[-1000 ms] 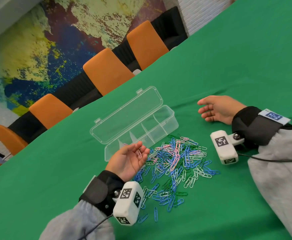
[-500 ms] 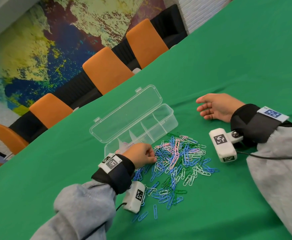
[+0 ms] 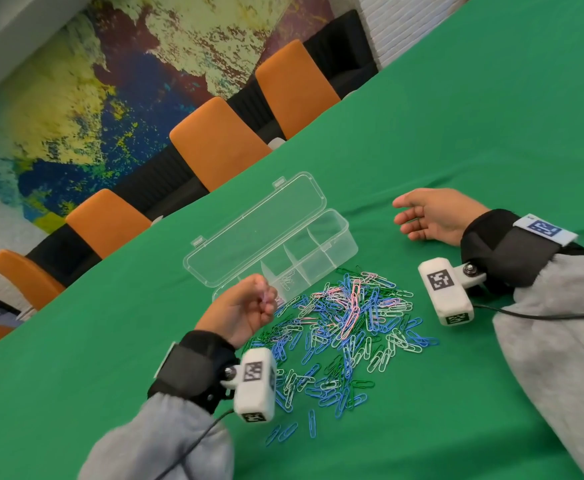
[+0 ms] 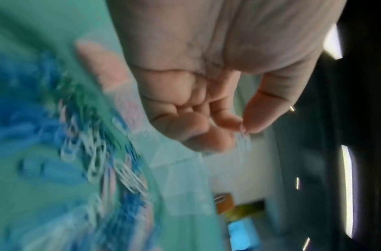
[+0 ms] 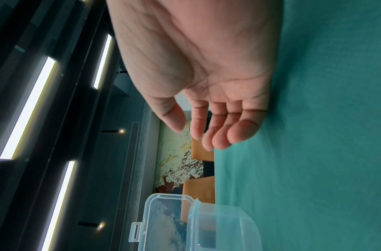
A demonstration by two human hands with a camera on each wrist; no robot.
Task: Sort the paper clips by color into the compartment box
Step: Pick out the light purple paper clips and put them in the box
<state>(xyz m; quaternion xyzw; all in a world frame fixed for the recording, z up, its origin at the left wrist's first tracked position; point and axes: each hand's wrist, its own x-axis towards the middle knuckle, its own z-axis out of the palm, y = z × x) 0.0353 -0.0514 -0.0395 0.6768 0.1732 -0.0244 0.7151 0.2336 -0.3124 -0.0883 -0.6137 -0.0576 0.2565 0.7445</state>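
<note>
My left hand (image 3: 245, 311) has lifted off the pile since half a second ago, wrist rolled over; its fingers (image 4: 230, 122) now pinch a pale clip (image 4: 243, 135), colour unclear in the blur. Right hand (image 3: 432, 216) unchanged, resting at frame right, fingers loose and apart, empty. Clips (image 3: 346, 327) lie mid-frame in a blue, green, white and pink heap on the green tabletop (image 3: 457, 133). Clear box (image 3: 339, 240) sits just above the heap, lid open, a few clips inside one compartment. Bare tabletop lower right.
</note>
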